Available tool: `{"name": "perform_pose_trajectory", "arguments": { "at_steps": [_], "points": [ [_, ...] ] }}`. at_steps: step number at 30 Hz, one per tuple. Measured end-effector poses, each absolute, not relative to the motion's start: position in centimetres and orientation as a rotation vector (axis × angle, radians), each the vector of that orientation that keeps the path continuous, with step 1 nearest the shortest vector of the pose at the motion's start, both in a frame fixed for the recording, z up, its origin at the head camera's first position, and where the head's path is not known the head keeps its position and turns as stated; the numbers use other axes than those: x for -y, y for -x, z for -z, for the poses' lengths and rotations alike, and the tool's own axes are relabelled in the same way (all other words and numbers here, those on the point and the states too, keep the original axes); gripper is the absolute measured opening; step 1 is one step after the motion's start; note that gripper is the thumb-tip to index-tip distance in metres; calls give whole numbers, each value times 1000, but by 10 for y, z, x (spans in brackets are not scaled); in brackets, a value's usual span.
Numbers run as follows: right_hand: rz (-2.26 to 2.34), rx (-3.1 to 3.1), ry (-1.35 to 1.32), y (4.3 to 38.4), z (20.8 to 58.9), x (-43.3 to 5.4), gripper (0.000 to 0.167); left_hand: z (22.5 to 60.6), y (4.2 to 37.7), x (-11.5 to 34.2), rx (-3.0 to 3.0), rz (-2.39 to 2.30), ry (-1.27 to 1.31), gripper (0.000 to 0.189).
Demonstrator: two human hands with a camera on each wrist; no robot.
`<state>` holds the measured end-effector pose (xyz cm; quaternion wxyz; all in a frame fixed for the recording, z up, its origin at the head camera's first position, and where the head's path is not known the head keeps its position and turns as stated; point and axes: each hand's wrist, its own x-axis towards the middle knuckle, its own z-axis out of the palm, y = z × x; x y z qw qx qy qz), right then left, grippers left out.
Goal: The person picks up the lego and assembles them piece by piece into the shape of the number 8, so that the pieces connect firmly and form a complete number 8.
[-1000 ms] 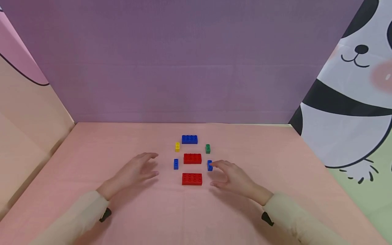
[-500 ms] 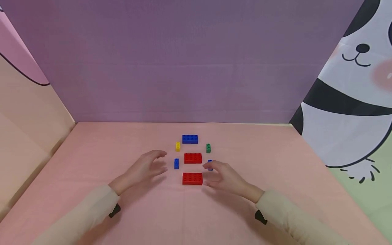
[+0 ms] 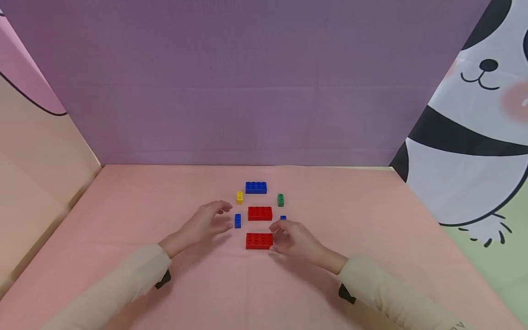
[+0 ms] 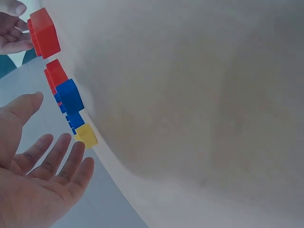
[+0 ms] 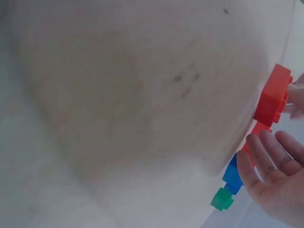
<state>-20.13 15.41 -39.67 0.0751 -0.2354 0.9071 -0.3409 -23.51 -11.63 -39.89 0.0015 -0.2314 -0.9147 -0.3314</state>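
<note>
My right hand [image 3: 297,243] is beside the near red toy brick [image 3: 259,241], index finger and thumb at its right end. Its fingers [image 5: 270,161] look relaxed in the right wrist view, with no brick between them. Partly hidden behind this hand is a small blue brick [image 3: 283,217]. My left hand [image 3: 202,225] hovers left of the other small blue brick [image 3: 237,221], fingers spread and holding nothing. In the left wrist view its palm [image 4: 38,194] shows bare. A second red brick [image 3: 260,213] lies between the two small blue ones.
Farther back lie a large blue brick [image 3: 255,188], a small yellow brick [image 3: 239,198] and a small green brick [image 3: 280,200]. All rest on a pink tabletop [image 3: 165,183]. Behind it stands a purple wall [image 3: 247,91]; a panda print [image 3: 466,183] covers the right side.
My right hand has moved left, from the small right blue brick to the near red brick's end. My left hand has shifted right, closer to the bricks. The bricks keep their places.
</note>
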Motion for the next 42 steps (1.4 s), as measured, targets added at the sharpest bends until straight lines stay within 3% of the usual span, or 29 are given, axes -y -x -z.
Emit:
{"name": "perform_pose_trajectory", "arguments": {
  "at_steps": [42],
  "points": [
    [943,-2818,674,203,406,-148,37,406,253,96,3010,986,660,38]
  ]
}}
